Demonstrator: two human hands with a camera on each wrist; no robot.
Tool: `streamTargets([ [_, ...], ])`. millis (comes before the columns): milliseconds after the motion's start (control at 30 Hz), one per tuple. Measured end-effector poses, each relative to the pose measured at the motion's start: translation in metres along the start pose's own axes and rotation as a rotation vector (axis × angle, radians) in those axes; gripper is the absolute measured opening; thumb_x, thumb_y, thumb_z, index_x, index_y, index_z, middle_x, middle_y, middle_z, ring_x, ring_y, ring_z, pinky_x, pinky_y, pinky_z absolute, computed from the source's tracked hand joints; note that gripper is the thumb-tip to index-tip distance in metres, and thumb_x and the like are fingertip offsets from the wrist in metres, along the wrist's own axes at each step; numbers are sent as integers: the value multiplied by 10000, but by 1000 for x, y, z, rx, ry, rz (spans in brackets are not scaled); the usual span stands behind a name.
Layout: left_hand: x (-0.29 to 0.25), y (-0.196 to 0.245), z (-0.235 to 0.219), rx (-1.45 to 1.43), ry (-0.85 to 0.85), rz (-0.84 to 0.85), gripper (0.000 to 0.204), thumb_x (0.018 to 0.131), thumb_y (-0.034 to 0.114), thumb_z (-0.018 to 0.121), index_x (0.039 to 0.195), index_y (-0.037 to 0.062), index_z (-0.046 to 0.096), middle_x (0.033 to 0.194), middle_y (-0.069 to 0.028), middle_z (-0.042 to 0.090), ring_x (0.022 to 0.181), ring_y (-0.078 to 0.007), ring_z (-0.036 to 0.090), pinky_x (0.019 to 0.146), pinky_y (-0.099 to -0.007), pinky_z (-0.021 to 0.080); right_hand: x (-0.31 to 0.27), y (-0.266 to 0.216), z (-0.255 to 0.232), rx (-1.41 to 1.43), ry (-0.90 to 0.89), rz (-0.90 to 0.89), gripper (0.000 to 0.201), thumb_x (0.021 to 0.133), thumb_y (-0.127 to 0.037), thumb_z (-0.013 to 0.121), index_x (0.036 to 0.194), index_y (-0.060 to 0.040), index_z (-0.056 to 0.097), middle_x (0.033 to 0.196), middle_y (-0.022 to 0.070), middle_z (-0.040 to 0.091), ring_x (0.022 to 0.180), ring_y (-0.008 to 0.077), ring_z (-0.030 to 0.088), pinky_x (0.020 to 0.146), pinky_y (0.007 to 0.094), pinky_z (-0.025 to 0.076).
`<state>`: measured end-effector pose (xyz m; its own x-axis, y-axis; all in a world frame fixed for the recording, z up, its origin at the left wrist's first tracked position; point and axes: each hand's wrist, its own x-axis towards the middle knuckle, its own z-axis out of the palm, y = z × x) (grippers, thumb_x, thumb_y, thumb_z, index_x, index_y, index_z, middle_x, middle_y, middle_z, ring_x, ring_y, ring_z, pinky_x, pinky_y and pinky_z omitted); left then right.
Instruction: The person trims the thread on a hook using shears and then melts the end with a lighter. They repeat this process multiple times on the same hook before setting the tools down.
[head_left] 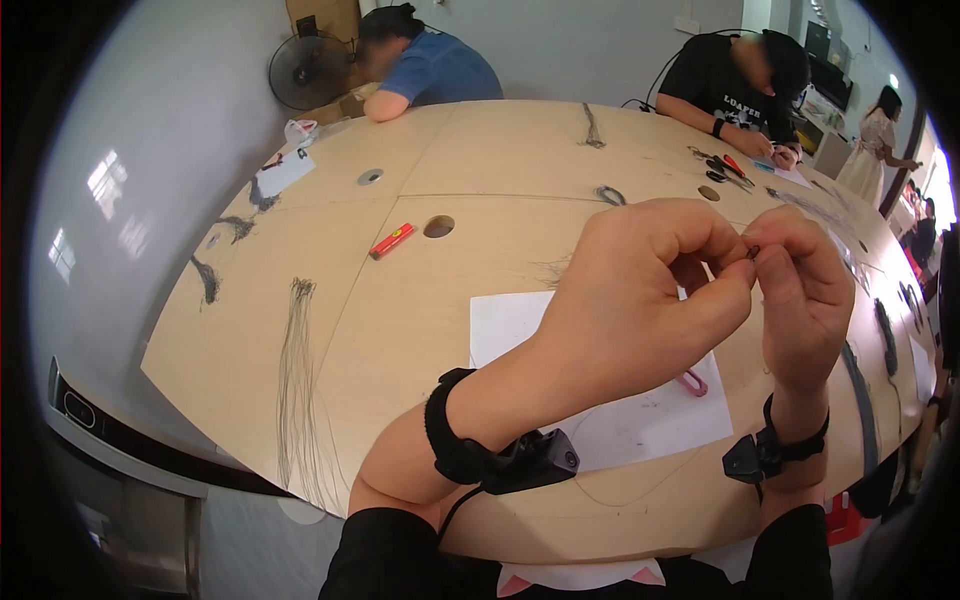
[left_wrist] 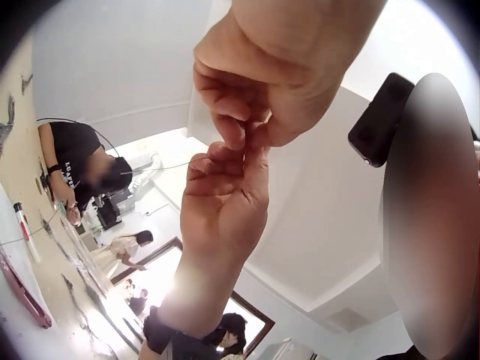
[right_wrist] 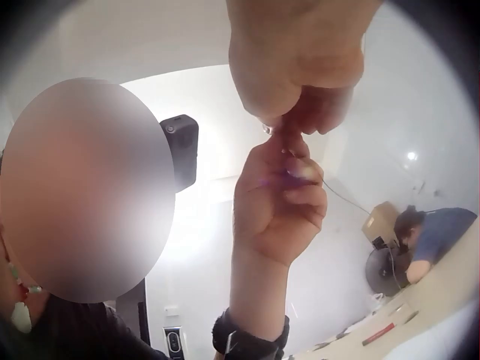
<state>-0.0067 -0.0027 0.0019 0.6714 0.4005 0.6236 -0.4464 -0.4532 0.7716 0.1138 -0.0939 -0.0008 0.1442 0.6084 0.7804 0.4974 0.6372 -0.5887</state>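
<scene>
Left hand (head_left: 640,300) and right hand (head_left: 800,290) pinch a tiny dark piece (head_left: 752,253), possibly a hair strand's tip, above the bench (head_left: 400,320); joining step underway, needing steady fine alignment next.

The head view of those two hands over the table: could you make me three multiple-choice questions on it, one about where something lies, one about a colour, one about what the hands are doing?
1. Where does the red lighter lie?
A. on the white paper
B. on the bare table, left of the round hole
C. in the left hand

2. What colour is the small clip on the white paper?
A. pink
B. green
C. yellow

3. How are the left hand and right hand placed?
A. flat on the table
B. far apart
C. raised, fingertips together pinching something tiny

Answers: 1 B, it lies on wood beside the hole; 2 A, it shows pink; 3 C, both pinch at one spot.
</scene>
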Motion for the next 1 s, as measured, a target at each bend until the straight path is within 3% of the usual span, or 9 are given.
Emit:
streamTargets([
  [133,1,-3,4,-21,22,5,65,702,52,579,703,-2,543,620,24,529,512,10,427,431,-127,328,-4,11,-2,-120,62,-86,79,793,-41,470,818,33,479,776,58,488,615,74,430,538,172,351],
  [200,2,-2,4,-53,46,-27,104,669,78,542,649,-24,532,563,-61,519,489,-90,475,441,-211,379,-4,17,-4,-146,53,-122,88,802,-58,468,809,30,477,771,57,486,608,75,419,539,172,344],
  [300,2,-6,4,-58,86,-13,99,673,77,539,647,-18,529,570,-50,521,492,-84,474,441,-204,378,4,30,-10,-291,101,-109,95,803,-53,450,782,35,479,729,58,481,614,78,420,550,181,343],
  [367,2,-7,4,-87,78,-11,95,674,76,540,647,-14,529,572,-42,522,494,-79,475,439,-203,376,10,53,-23,-521,-40,88,81,753,-42,475,764,38,484,702,92,496,616,137,458,580,233,370],
  [600,0,-2,3,-83,49,-52,86,676,72,549,653,-9,531,569,-23,518,494,-64,475,428,-194,364,-16,126,-53,-833,-288,367,258,644,-196,528,801,7,548,770,181,545,713,331,511,618,342,400],
  [667,1,1,2,-96,44,-60,84,675,70,548,653,-9,532,564,-26,517,491,-66,477,426,-196,366,-12,131,-55,-940,-620,664,298,625,-245,528,806,-10,558,756,192,552,716,328,525,598,351,407],
  [767,0,0,2,-105,36,-68,82,673,69,544,651,-9,533,556,-32,518,484,-74,484,423,-202,370,-19,142,-51,-872,-657,573,282,592,-218,539,788,-17,556,719,191,555,676,324,528,575,362,410],
  [900,1,0,3,-50,38,-27,90,673,78,540,648,-8,534,553,-44,524,478,-91,492,424,-212,380,-21,146,-55,-863,-666,639,253,591,-200,531,774,-28,563,695,183,554,654,334,522,576,365,411],
  [1000,1,1,4,-51,30,-62,97,676,86,539,654,-9,536,560,-46,529,487,-98,500,426,-213,382,-29,165,-66,-843,-626,429,219,608,-176,511,757,-25,567,687,192,551,651,347,519,568,371,410],
])
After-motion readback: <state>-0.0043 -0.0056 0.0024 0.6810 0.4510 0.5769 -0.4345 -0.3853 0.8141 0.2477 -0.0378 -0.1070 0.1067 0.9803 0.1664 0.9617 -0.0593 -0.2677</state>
